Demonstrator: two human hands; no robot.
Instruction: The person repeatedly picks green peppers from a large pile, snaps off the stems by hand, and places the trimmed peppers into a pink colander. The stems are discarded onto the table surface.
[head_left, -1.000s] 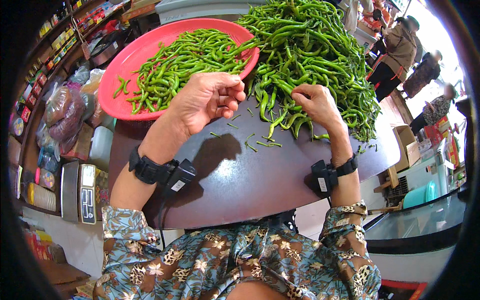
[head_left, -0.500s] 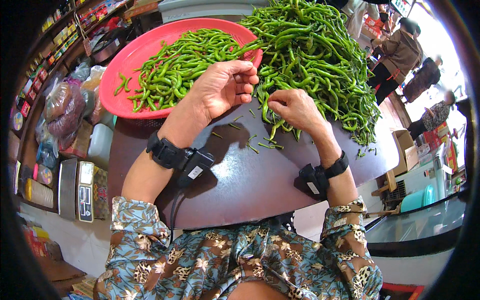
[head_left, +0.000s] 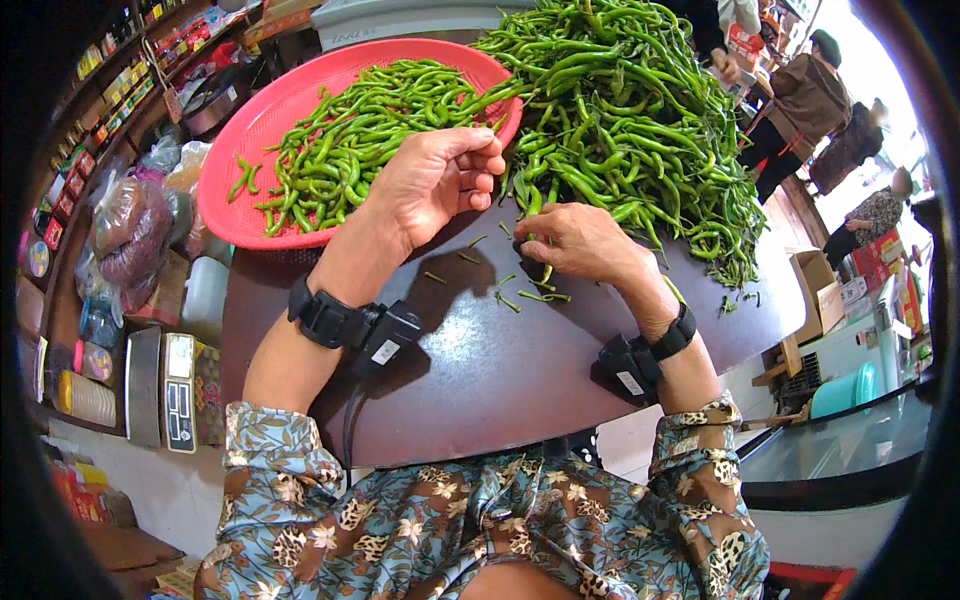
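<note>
My left hand point(head_left: 440, 185) is closed, palm turned inward, between the pink basket point(head_left: 228, 200) and the heap of green chili peppers point(head_left: 640, 130). A thin green bit of chili pepper shows at its thumb tip; the rest is hidden by the fingers. To its right my right hand point(head_left: 585, 243), with back up and fingertips pinched, is over the near left edge of the heap. What its fingers hold, if anything, is hidden. Loose green peppers point(head_left: 345, 160) lie in the shallow basket. Small cut stems point(head_left: 508, 300) are scattered on the dark table below the hands.
The dark brown table point(head_left: 470, 390) carries the basket and heap. Black wrist devices are strapped to both wrists, a cable hanging from the left one. At left are a scale point(head_left: 180, 390), a white jug point(head_left: 205, 300) and bagged goods point(head_left: 130, 230). Several people stand at the far right.
My right hand has moved left and slightly nearer to me, beside the scattered stems. The left hand has shifted slightly left, and a green bit now shows at its thumb tip.
</note>
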